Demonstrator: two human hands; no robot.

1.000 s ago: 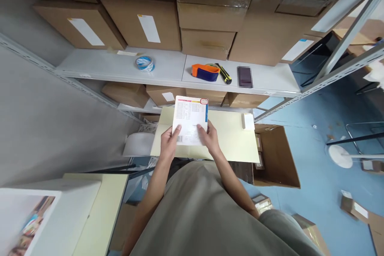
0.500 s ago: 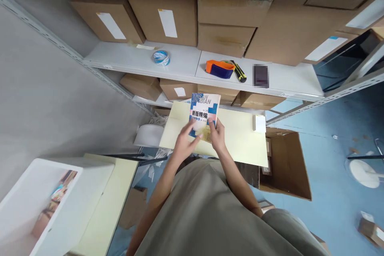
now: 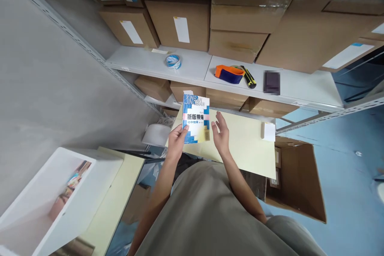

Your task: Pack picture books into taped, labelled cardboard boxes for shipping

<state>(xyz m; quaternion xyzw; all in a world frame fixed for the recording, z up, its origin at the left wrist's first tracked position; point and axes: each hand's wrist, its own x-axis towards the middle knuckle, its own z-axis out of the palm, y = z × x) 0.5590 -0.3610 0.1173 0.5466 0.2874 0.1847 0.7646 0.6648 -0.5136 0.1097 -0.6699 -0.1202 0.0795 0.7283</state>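
A blue and white book [image 3: 196,122] with large Chinese characters on its cover is held upright over the pale yellow tabletop [image 3: 240,144]. My left hand [image 3: 177,140] grips its lower left edge, thumb on the cover and the other fingers hidden behind it. Just right of the book, my right hand [image 3: 221,133] is raised with its fingers apart, holding nothing and not touching the cover.
Behind the table, a shelf [image 3: 186,70] bears blue-white tape [image 3: 173,61], an orange and navy object [image 3: 229,74] and a yellow-black cutter [image 3: 249,78]. A small white box [image 3: 268,132] sits at the table's right. An open carton [image 3: 303,180] and white bin [image 3: 99,176] flank the table.
My right hand has let go of the book and opened beside it. My left hand now grips the book's left edge, its thumb on the cover. The camera view has shifted.
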